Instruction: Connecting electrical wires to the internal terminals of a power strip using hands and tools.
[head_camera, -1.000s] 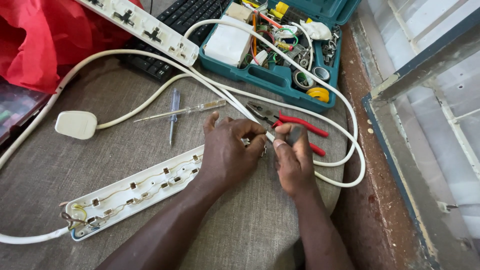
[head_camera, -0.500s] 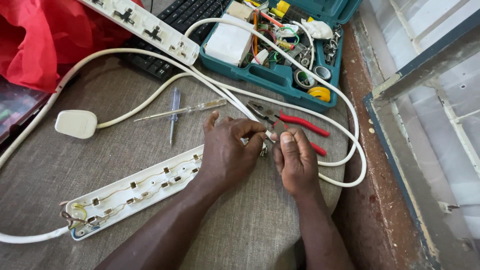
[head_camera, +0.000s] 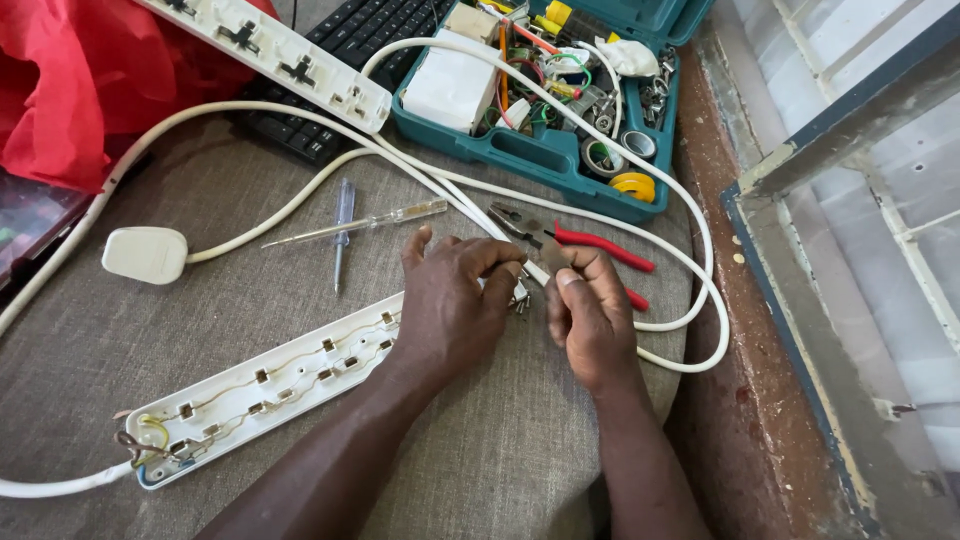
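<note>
- Beyond the hands, up and slightly right, an open teal toolbox holds a white rectangular box, tape rolls, a yellow roll and tangled coloured wires.
- Far left of the hands lies crumpled red cloth; a black keyboard and a white socket-strip cover sit above them.
- The left hand and right hand are pressed close together, fingertips pinching the stripped end of the white cable, just above the grey surface.
- The opened power strip runs out leftward from under the left hand, its metal strips bare.
- Red-handled pliers lie just beyond the right hand; two screwdrivers and a white plug lie left.
- Compared with half a second ago, the hands have barely shifted; the pinch is unchanged.
</note>
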